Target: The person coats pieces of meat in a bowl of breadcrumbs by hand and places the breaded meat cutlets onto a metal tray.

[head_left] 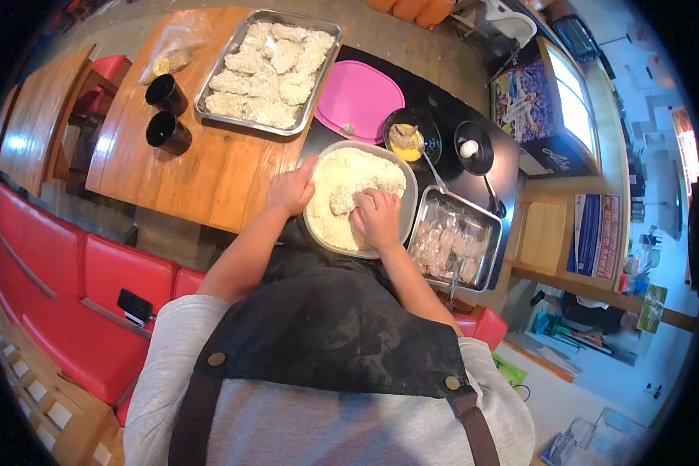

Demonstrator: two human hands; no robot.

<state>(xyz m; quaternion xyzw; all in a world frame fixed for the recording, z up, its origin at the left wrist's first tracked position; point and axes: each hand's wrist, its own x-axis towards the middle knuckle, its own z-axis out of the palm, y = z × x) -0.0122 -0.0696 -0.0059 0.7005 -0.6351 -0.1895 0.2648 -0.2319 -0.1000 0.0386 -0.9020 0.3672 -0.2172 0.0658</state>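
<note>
A round-cornered tub point(413, 203) of pale breadcrumbs point(330, 221) sits in front of me. My left hand point(291, 189) grips its left rim, fingers closed. Inside the tub, my right hand point(379, 217) has its fingers curled over a crumb-coated piece of meat point(343, 199), which lies on the crumbs. To the right stands a metal tray point(483, 281) of raw meat pieces point(448, 242) with a utensil handle at its front. Behind the tub, a black bowl point(429, 124) holds yellow egg wash point(404, 141), a piece of meat and a utensil.
A large metal tray point(202, 99) of breaded pieces rests at the back left. Near it are two black cups point(168, 133) and a plastic bag point(180, 39). A pink lid point(361, 97) lies behind the tub; a black pan point(474, 151) with eggs sits right.
</note>
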